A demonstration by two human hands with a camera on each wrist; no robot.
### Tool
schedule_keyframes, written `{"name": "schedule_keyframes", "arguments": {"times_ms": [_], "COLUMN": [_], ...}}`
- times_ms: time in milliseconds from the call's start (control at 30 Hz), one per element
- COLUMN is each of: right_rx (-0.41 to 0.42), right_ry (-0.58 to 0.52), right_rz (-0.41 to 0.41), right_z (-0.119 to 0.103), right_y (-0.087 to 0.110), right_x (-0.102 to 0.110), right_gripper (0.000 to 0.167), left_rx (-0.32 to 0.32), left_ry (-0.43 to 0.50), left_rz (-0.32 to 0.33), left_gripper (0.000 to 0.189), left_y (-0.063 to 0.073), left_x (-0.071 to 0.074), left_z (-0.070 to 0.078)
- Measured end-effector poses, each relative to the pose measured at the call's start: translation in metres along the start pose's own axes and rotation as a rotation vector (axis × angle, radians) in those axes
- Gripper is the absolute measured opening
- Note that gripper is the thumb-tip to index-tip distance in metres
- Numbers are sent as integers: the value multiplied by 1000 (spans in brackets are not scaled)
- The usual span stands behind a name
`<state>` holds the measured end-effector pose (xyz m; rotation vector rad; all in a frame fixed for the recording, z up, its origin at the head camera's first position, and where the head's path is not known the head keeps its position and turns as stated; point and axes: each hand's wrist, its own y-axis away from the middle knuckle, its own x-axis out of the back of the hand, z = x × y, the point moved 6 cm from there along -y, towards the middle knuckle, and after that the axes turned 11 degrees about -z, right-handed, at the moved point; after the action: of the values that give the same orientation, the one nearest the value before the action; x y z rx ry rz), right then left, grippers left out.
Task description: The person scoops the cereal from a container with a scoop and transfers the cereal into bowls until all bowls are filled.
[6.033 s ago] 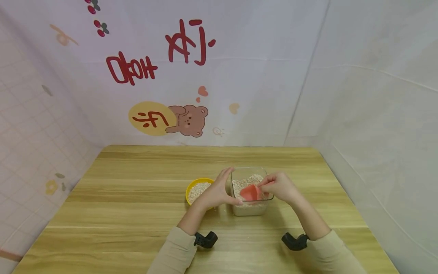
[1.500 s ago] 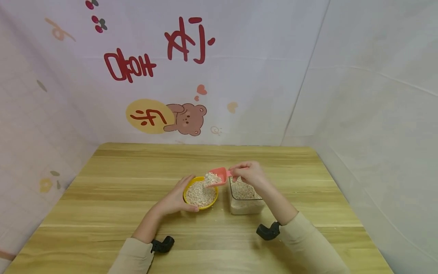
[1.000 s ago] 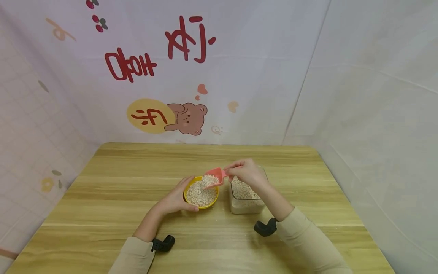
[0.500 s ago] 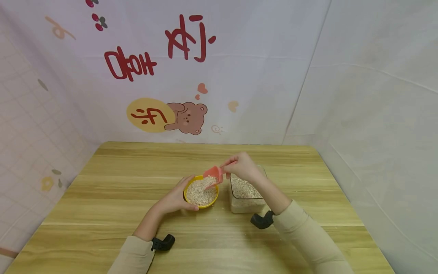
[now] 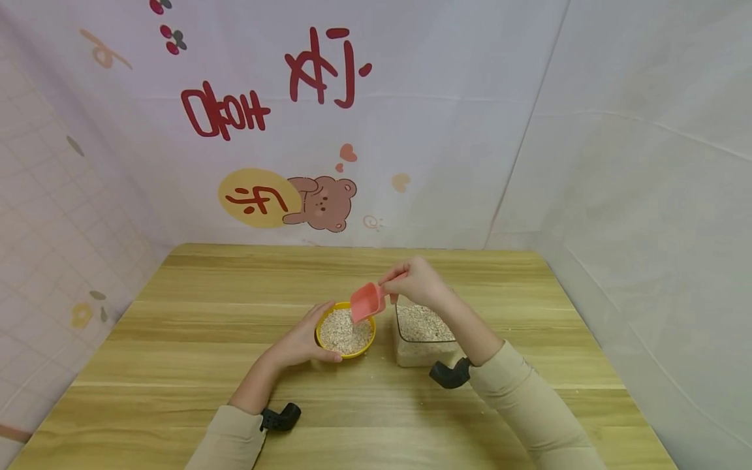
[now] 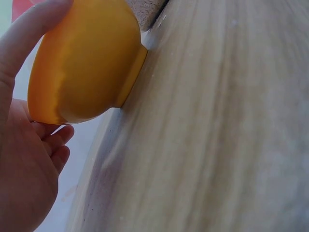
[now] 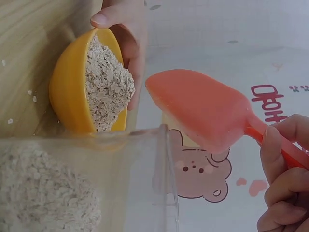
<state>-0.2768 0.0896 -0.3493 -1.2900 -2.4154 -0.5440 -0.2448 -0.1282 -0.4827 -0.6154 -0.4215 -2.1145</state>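
Observation:
My right hand (image 5: 416,281) pinches the handle of a coral-pink scoop (image 5: 367,301). The scoop's head tips down over a yellow bowl (image 5: 352,356) heaped with oat flakes (image 7: 107,83), and no flakes show in it in the head view. Around the bowl's left side, my left hand (image 5: 299,339) holds it with thumb and fingers spread on opposite sides. In the left wrist view the thumb lies against the orange-yellow wall and the bowl stands on the table. A clear square container (image 5: 424,356) with more oats stands just right of the bowl, below the right forearm.
All of this stands on a wood-grain table (image 5: 235,281). A few loose flakes (image 7: 32,95) lie on it near the bowl. White printed cloth (image 5: 446,130) hangs behind and on both sides. A black wrist mount (image 5: 281,418) sits on each sleeve.
The right hand has carried the scoop from the clear container to above the bowl and tilted it, and its oats have slid out. The left hand has shifted from the container to the bowl.

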Motion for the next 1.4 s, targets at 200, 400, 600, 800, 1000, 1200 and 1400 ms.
{"name": "schedule_keyframes", "arguments": {"times_ms": [200, 400, 600, 800, 1000, 1200, 1400], "right_rx": [6, 28, 35, 19, 10, 39, 67], "right_ry": [-21, -63, -141, -167, -217, -268, -281], "right_rz": [16, 38, 61, 99, 140, 167, 191], "right_z": [6, 17, 26, 31, 36, 40, 48], "right_y": [1, 3, 7, 16, 26, 36, 43], "right_x": [2, 4, 9, 17, 25, 31, 38], "right_gripper": [8, 10, 14, 19, 24, 23, 23], "left_rx": [-1, 5, 2, -15, -17, -19, -27], "left_ry": [-6, -1, 20, 25, 32, 27, 30], "left_rz": [-1, -1, -4, -1, 2, 3, 8], "left_gripper": [116, 116, 116, 115, 115, 115, 115], "left_y": [0, -1, 0, -1, 0, 0, 0], "left_x": [0, 0, -1, -1, -1, -2, -2], "left_z": [-1, -1, -1, -2, -2, -1, -1]}}
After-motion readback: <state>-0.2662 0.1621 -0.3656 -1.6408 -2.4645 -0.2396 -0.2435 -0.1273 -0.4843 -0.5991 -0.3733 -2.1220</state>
